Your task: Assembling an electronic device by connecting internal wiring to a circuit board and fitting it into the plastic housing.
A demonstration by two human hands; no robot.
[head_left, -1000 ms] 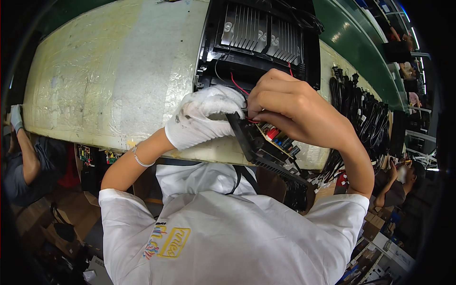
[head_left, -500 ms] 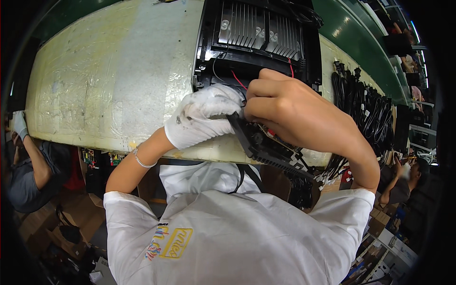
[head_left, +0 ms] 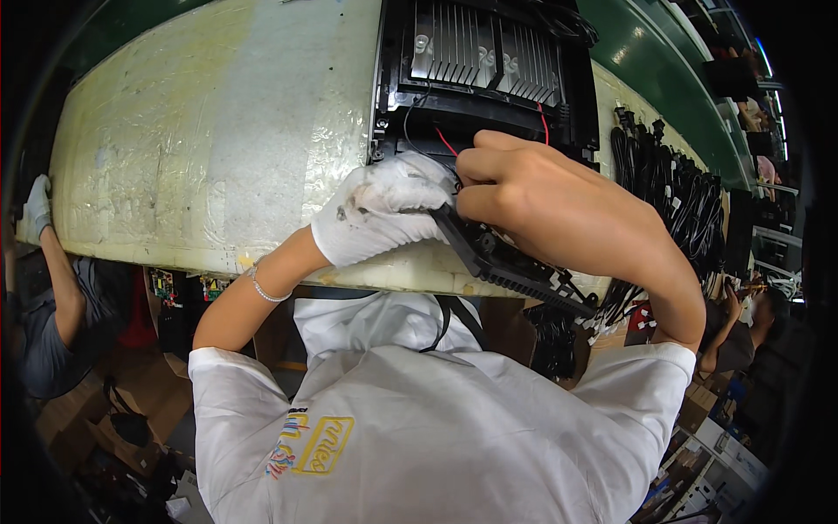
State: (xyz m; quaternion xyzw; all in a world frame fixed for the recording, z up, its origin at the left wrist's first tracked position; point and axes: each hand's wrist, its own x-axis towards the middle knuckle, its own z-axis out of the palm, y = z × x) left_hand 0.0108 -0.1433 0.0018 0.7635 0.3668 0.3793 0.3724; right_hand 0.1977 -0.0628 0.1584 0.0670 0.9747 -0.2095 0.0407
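The gloved left hand [head_left: 380,210] pinches the upper-left end of a black vented panel [head_left: 513,273], which slants from mid-frame toward the lower right, just below the bare right hand [head_left: 528,196]. That hand is curled; whether it pinches anything cannot be told.

The white glove [head_left: 371,214] is smudged grey, the slotted part [head_left: 491,267] coloured black, a wire [head_left: 446,142] red, the heatsink [head_left: 449,45] silver, the bench [head_left: 192,140] patched yellow and grey.
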